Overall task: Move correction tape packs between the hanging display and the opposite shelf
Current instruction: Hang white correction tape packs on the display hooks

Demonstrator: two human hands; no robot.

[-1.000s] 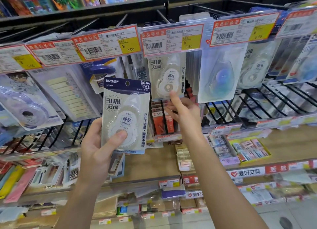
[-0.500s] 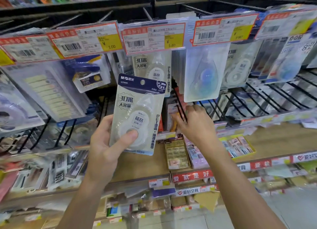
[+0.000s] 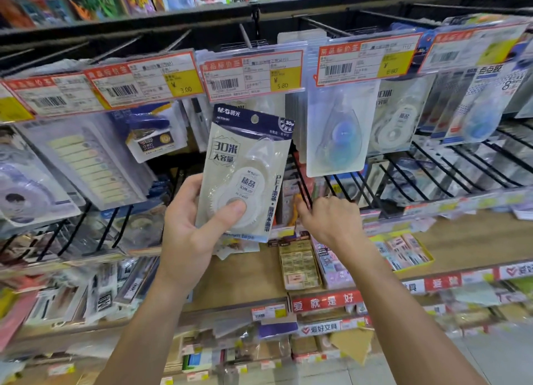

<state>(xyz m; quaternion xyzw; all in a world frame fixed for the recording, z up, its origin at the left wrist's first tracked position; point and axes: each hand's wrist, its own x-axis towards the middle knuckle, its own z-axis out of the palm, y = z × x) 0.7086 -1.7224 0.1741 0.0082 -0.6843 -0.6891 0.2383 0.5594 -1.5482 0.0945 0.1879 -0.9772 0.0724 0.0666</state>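
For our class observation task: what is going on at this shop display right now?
A person stands at a hanging stationery display. The left hand holds a correction tape pack upright, thumb on its front. The right hand reaches low toward the wire racks, fingers curled; whether it grips anything cannot be told.

My left hand (image 3: 190, 234) covers the lower left corner of the white blister pack of correction tape with the dark blue header (image 3: 245, 171), and my thumb sits over the hub of the dispenser, so the small print there is lost. That pack hides most of the pack hanging behind it under the 5.80 price tag (image 3: 251, 74). The fingertips of my right hand (image 3: 328, 220) disappear among the black wire hooks (image 3: 305, 188); I cannot tell what they touch. The small text on the tags is too blurred to read. Both of my forearms run off the bottom edge.
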